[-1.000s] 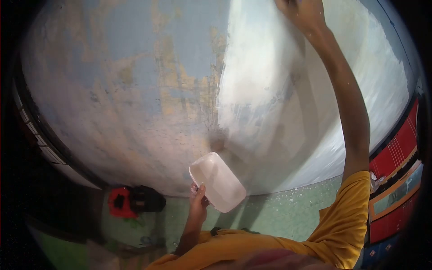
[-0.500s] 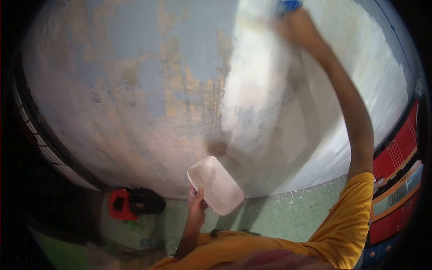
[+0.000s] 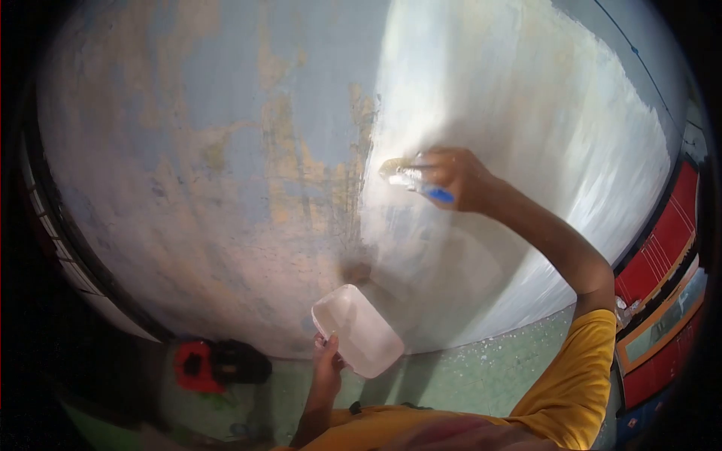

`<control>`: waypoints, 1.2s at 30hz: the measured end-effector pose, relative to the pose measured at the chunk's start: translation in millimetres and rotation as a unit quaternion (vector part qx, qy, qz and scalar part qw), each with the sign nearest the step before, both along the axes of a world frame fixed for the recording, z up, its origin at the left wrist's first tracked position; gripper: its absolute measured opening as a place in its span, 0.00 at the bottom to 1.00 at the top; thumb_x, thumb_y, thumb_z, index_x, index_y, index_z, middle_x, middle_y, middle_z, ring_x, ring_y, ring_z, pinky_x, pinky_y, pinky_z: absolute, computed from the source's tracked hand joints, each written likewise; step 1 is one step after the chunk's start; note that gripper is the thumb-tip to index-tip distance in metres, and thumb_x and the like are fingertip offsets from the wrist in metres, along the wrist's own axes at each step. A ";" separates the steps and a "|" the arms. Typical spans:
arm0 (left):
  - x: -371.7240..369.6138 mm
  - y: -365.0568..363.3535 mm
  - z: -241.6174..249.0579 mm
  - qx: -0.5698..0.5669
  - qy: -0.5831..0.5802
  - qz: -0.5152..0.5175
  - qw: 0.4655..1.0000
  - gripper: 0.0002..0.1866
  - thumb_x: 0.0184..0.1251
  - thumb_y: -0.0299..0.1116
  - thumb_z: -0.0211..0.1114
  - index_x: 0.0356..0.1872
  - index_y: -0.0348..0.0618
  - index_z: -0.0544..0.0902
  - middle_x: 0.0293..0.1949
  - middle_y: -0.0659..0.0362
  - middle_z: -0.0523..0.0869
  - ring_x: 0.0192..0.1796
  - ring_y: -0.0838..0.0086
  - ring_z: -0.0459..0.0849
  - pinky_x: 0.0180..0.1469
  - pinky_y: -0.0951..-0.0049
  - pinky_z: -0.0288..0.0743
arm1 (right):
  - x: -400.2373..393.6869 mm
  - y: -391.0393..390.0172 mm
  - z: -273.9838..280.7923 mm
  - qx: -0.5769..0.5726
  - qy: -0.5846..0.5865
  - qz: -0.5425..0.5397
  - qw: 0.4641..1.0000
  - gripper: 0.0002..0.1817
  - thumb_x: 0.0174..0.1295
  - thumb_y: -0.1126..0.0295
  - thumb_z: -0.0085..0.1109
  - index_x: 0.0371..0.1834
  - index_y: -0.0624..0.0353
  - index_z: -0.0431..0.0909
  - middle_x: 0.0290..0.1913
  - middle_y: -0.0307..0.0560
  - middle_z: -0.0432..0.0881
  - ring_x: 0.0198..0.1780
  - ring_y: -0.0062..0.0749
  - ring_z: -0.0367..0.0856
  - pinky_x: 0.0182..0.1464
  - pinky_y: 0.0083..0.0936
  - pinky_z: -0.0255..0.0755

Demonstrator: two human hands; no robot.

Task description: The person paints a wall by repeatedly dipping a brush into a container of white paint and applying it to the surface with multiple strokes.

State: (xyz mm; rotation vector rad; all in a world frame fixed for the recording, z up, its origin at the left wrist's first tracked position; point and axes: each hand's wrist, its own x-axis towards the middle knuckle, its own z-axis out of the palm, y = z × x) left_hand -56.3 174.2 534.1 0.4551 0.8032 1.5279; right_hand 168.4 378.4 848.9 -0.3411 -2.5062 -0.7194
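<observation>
Your right hand [image 3: 457, 180] has dropped from high up to mid-wall [image 3: 203, 135], bringing the brush [image 3: 408, 178] just beside the white coat's [image 3: 417, 83] left edge; work now looks centred on that border. Can't confirm brush contact. Right hand is closed round the brush; left hand [image 3: 328, 356] pinches the tub [image 3: 365, 334] by its near side, low. Count: one brush, one tub, two hands.

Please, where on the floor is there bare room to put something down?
The widest bare floor lies between the tray, the wall and the yellow sleeve, though white specks dot it. A narrower patch lies between the black object and the left hand. It is crowded at left, where the red object adjoins the black one.
</observation>
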 end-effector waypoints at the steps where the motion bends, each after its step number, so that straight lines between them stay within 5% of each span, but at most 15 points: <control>1: -0.3 0.8 1.4 0.002 0.002 -0.001 1.000 0.26 0.69 0.43 0.61 0.61 0.46 0.63 0.52 0.56 0.78 0.51 0.70 0.80 0.45 0.70 0.77 | 4.1 6.5 15.8 -0.001 0.000 -0.032 0.999 0.10 0.54 0.66 0.63 0.37 0.57 0.80 0.38 0.49 0.83 0.35 0.43 0.80 0.38 0.37 0.76; 4: 0.3 7.0 -3.7 0.005 0.013 -0.012 1.000 0.25 0.69 0.43 0.61 0.60 0.46 0.63 0.51 0.56 0.78 0.51 0.70 0.81 0.44 0.70 0.77 | 13.6 36.8 103.9 0.078 0.093 -0.099 0.988 0.14 0.57 0.59 0.63 0.36 0.58 0.79 0.32 0.52 0.82 0.35 0.48 0.81 0.41 0.40 0.76; 5: 1.3 9.3 -3.7 0.007 0.012 -0.015 1.000 0.25 0.69 0.43 0.61 0.60 0.46 0.63 0.51 0.56 0.78 0.51 0.70 0.80 0.43 0.71 0.77 | 5.4 12.6 143.0 0.082 0.081 -0.191 0.975 0.15 0.58 0.58 0.63 0.37 0.59 0.79 0.30 0.53 0.82 0.35 0.47 0.81 0.42 0.40 0.75; 6: 3.4 11.1 -3.5 0.008 0.011 -0.016 1.000 0.25 0.69 0.43 0.61 0.60 0.46 0.63 0.51 0.56 0.78 0.50 0.70 0.80 0.43 0.71 0.77 | -10.3 -1.9 182.1 0.115 0.018 -0.385 0.915 0.17 0.62 0.57 0.60 0.43 0.60 0.80 0.44 0.52 0.83 0.42 0.46 0.81 0.44 0.38 0.77; 11: 14.4 14.7 -5.3 0.024 -0.009 -0.025 0.999 0.25 0.69 0.43 0.61 0.60 0.45 0.63 0.51 0.55 0.77 0.50 0.70 0.80 0.43 0.71 0.77 | -37.1 -28.9 252.8 0.163 0.313 -0.179 0.918 0.20 0.63 0.55 0.60 0.35 0.65 0.78 0.36 0.56 0.82 0.38 0.47 0.81 0.43 0.40 0.74; 16: 20.4 10.5 -1.4 0.007 -0.017 -0.021 1.000 0.26 0.69 0.44 0.61 0.60 0.45 0.62 0.52 0.55 0.77 0.51 0.69 0.80 0.44 0.70 0.77 | -12.8 23.5 168.3 0.356 0.095 -0.155 0.917 0.16 0.63 0.55 0.59 0.41 0.58 0.81 0.44 0.51 0.83 0.44 0.43 0.81 0.42 0.37 0.77; 18: 20.2 12.3 -5.2 0.005 -0.010 -0.018 1.000 0.27 0.69 0.44 0.61 0.61 0.45 0.62 0.52 0.54 0.76 0.51 0.68 0.80 0.44 0.69 0.77 | -12.9 6.4 111.1 0.211 -0.014 -0.218 0.953 0.09 0.64 0.65 0.56 0.28 0.53 0.82 0.46 0.44 0.82 0.47 0.41 0.80 0.44 0.38 0.78; 20: 18.6 10.1 -7.3 0.001 -0.005 -0.018 1.000 0.27 0.69 0.44 0.61 0.61 0.45 0.62 0.53 0.54 0.76 0.52 0.68 0.79 0.44 0.69 0.77 | -3.3 20.3 60.3 0.155 -0.050 -0.083 0.983 0.08 0.62 0.64 0.58 0.36 0.55 0.82 0.45 0.46 0.83 0.45 0.41 0.81 0.46 0.37 0.78; 23: 14.2 8.9 -5.1 -0.005 0.006 -0.016 1.000 0.27 0.68 0.44 0.61 0.61 0.45 0.62 0.53 0.54 0.76 0.52 0.68 0.80 0.45 0.69 0.77 | -4.8 14.3 58.6 -0.020 -0.046 -0.120 0.992 0.12 0.59 0.62 0.59 0.42 0.56 0.81 0.46 0.49 0.83 0.42 0.41 0.82 0.47 0.37 0.78; 25: 13.5 9.2 -5.3 -0.015 0.014 -0.007 1.000 0.27 0.68 0.44 0.61 0.61 0.45 0.62 0.53 0.55 0.77 0.52 0.69 0.80 0.44 0.69 0.77 | 6.0 40.6 96.8 0.109 0.042 -0.115 0.987 0.18 0.59 0.55 0.62 0.44 0.57 0.81 0.42 0.52 0.84 0.38 0.42 0.82 0.47 0.37 0.78; 26: 13.1 8.3 -4.9 -0.012 0.010 -0.005 1.000 0.27 0.68 0.44 0.61 0.61 0.45 0.62 0.53 0.55 0.77 0.52 0.69 0.80 0.44 0.70 0.77 | -8.9 -2.0 131.4 -0.013 0.120 -0.220 0.968 0.22 0.61 0.49 0.60 0.38 0.61 0.82 0.34 0.55 0.84 0.35 0.43 0.83 0.46 0.37 0.77; 27: 13.2 6.9 -4.5 -0.008 0.007 -0.004 1.000 0.27 0.68 0.44 0.61 0.61 0.45 0.62 0.53 0.56 0.77 0.52 0.70 0.80 0.44 0.70 0.77 | -10.4 -5.8 168.2 0.046 0.055 -0.322 0.944 0.27 0.63 0.45 0.57 0.29 0.63 0.82 0.28 0.54 0.83 0.31 0.44 0.82 0.42 0.37 0.76; 28: 14.1 6.7 -3.8 -0.004 0.003 -0.002 1.000 0.27 0.68 0.44 0.61 0.61 0.45 0.63 0.52 0.56 0.77 0.52 0.70 0.80 0.44 0.70 0.77 | -3.6 5.0 188.2 0.152 0.113 -0.256 0.948 0.28 0.65 0.47 0.55 0.22 0.64 0.80 0.26 0.55 0.82 0.30 0.44 0.81 0.40 0.38 0.75; 31: 15.3 3.6 0.1 -0.005 0.005 -0.003 1.000 0.27 0.68 0.44 0.62 0.61 0.46 0.63 0.52 0.56 0.78 0.51 0.71 0.80 0.43 0.71 0.77 | -22.2 -12.7 223.3 0.165 0.270 -0.210 0.925 0.19 0.65 0.55 0.57 0.36 0.63 0.80 0.37 0.57 0.83 0.43 0.47 0.82 0.46 0.40 0.74; 36: 13.4 5.0 -7.0 -0.008 -0.005 -0.007 1.000 0.26 0.68 0.43 0.62 0.61 0.46 0.63 0.52 0.56 0.78 0.51 0.71 0.80 0.44 0.70 0.77 | -4.5 27.5 123.6 0.323 0.130 -0.120 0.930 0.11 0.60 0.61 0.57 0.32 0.58 0.78 0.35 0.51 0.79 0.39 0.50 0.79 0.40 0.40 0.75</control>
